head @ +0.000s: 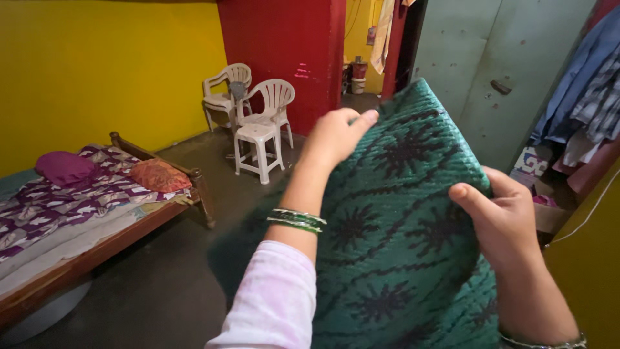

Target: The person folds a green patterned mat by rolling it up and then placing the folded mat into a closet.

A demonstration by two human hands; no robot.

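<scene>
Views: one only, head-worn; none shared.
Position: at head height, just behind the raised mat (400,220).
Facing: forward and slightly down, into the room toward the red pillar (281,45).
Nearness: left hand (336,136) and right hand (497,220) close up; bed (97,207) lower left; chairs (258,110) farther off.

The mat (400,220) stands between the two hands, the left hand's (336,137) fingers (365,119) on its upper left edge and the right hand's (500,216) fingers (468,197) on its right edge. Left of the left fingers and farther off stand two chairs (255,103) side by side with a stool (258,148) before them, and well left of those lies a bed (97,220) along the wall, two pillows (110,171) on it. Right of the right fingers, clothes (584,97) hang beside a door (504,71), which stands behind the mat.
</scene>
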